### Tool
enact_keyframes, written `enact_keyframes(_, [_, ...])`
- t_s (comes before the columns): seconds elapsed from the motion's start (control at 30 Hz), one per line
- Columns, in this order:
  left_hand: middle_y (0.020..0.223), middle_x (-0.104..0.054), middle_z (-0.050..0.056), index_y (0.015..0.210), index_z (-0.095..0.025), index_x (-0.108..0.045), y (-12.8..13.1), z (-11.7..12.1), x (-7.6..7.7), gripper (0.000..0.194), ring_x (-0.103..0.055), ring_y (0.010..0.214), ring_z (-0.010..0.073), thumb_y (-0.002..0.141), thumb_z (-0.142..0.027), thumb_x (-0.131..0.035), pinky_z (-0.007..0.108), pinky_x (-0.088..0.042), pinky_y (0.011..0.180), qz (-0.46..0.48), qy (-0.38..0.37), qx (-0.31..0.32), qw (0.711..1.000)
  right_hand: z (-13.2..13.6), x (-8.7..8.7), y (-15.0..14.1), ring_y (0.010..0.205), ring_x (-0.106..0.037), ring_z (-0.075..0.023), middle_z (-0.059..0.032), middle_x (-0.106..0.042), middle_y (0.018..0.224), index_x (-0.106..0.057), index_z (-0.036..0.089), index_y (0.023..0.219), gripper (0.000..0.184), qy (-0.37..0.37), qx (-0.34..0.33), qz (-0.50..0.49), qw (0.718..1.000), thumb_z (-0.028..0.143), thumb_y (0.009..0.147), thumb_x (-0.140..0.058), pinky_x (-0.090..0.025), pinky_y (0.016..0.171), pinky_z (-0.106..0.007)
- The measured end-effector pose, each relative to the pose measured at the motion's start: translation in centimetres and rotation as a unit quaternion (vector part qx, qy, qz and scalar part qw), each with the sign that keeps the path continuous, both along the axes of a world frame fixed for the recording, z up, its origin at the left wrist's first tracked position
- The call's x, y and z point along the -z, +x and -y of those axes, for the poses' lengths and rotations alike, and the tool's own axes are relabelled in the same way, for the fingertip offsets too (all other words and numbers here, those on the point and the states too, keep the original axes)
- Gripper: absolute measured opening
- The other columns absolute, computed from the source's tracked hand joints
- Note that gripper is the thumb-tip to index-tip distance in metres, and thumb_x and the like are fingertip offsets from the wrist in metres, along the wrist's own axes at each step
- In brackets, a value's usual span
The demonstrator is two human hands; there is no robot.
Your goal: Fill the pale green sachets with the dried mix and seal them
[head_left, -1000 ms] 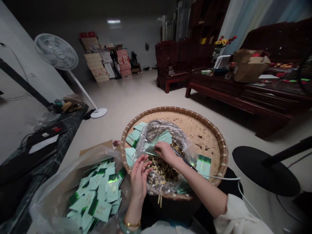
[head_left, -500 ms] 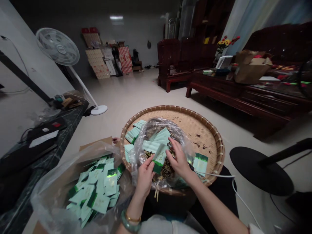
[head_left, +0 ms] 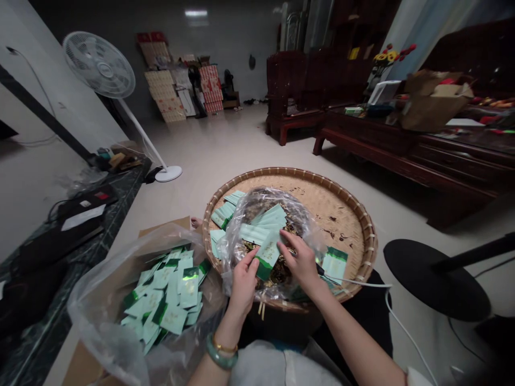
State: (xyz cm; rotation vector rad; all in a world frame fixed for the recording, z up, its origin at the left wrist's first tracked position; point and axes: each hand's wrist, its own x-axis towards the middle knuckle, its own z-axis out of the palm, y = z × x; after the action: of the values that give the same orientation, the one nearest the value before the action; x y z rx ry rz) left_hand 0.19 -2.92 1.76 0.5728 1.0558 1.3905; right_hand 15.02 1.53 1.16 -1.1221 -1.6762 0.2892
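My left hand (head_left: 244, 279) pinches a pale green sachet (head_left: 269, 254) by its dark green end. At the sachet's other edge are the fingertips of my right hand (head_left: 300, 260), spread apart; whether they touch it I cannot tell. Below both hands lies a clear plastic bag (head_left: 237, 222) of dark and yellowish dried bits (head_left: 277, 276), with a fan of green sachets (head_left: 269, 217) on top. A black tool end with a white cord (head_left: 341, 280) shows beside my right wrist; its rest is hidden. The bag sits in a round woven bamboo tray (head_left: 322, 195).
More sachets lie along the tray's left side and at its right (head_left: 335, 262). To the left, a plastic-lined carton (head_left: 100, 289) holds many sachets. A white standing fan (head_left: 100, 67), a black round base (head_left: 434, 279) and a dark wooden table (head_left: 382, 134) stand around.
My left hand went from empty to holding a sachet. My right hand let go of the fanned sachets and moved right, to the held sachet's edge. The view has shifted slightly.
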Motion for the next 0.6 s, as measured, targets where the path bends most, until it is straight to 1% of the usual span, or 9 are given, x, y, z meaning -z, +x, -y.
enact_keyframes(0.07, [0.099, -0.072, 0.011, 0.102, -0.015, -0.070, -0.1, 0.0, 0.2, 0.035, -0.066, 0.094, 0.0227, 0.068, -0.025, -0.073, 0.033, -0.050, 0.084, -0.012, 0.000, -0.002, 1.000, 0.0, -0.2, 0.1, 0.088, -0.065, -0.0209, -0.0106, -0.069, 0.100, -0.060, 0.019, 0.118, 0.032, -0.022, 0.009, -0.017, 1.000, 0.028, 0.089, -0.053, -0.055, 0.075, -0.035])
enact_keyframes(0.2, [0.097, -0.072, 0.010, 0.103, -0.015, -0.069, -0.3, -0.1, 0.5, 0.037, -0.066, 0.089, 0.0213, 0.068, -0.026, -0.073, 0.030, -0.050, 0.079, -0.015, -0.006, -0.007, 1.000, 0.3, -0.5, -0.1, 0.094, -0.063, -0.0212, -0.0087, -0.069, 0.098, -0.067, 0.022, 0.107, 0.023, 0.018, -0.010, 0.002, 1.000, 0.023, 0.090, -0.051, -0.051, 0.084, -0.037])
enact_keyframes(0.33, [0.094, -0.072, 0.009, 0.104, -0.015, -0.068, -0.4, -0.1, 0.7, 0.038, -0.066, 0.082, 0.0181, 0.069, -0.029, -0.072, 0.025, -0.050, 0.070, -0.032, -0.007, 0.002, 0.999, 0.7, -0.5, -0.4, 0.093, -0.062, -0.0213, -0.0104, -0.068, 0.101, -0.059, 0.020, 0.121, 0.032, 0.007, 0.012, -0.008, 1.000, 0.024, 0.090, -0.051, -0.053, 0.079, -0.035])
enact_keyframes(0.4, [0.092, -0.072, 0.008, 0.102, -0.015, -0.069, -0.4, -0.1, 0.8, 0.036, -0.065, 0.078, 0.0162, 0.069, -0.029, -0.072, 0.022, -0.048, 0.066, -0.042, -0.005, 0.000, 0.999, 0.7, -0.5, -0.5, 0.091, -0.061, -0.0218, -0.0101, -0.068, 0.098, -0.059, 0.021, 0.122, 0.033, 0.002, 0.012, -0.001, 1.000, 0.024, 0.090, -0.050, -0.053, 0.078, -0.036])
enact_keyframes(0.5, [0.088, -0.072, 0.007, 0.102, -0.015, -0.068, -0.4, -0.1, 0.7, 0.036, -0.064, 0.072, 0.0143, 0.069, -0.029, -0.072, 0.021, -0.047, 0.061, -0.040, -0.008, -0.005, 0.999, 0.8, -0.6, -0.6, 0.092, -0.061, -0.0217, -0.0092, -0.068, 0.097, -0.061, 0.023, 0.120, 0.032, 0.025, -0.002, 0.010, 1.000, 0.022, 0.091, -0.048, -0.051, 0.082, -0.039])
enact_keyframes(0.6, [0.088, -0.071, 0.007, 0.101, -0.015, -0.068, -0.3, -0.1, 0.5, 0.036, -0.064, 0.072, 0.0142, 0.068, -0.028, -0.073, 0.021, -0.047, 0.062, -0.025, -0.012, -0.011, 1.000, 1.0, -0.7, -0.6, 0.096, -0.060, -0.0219, -0.0093, -0.068, 0.102, -0.059, 0.024, 0.123, 0.035, 0.052, -0.005, 0.010, 0.999, 0.019, 0.091, -0.048, -0.051, 0.085, -0.040])
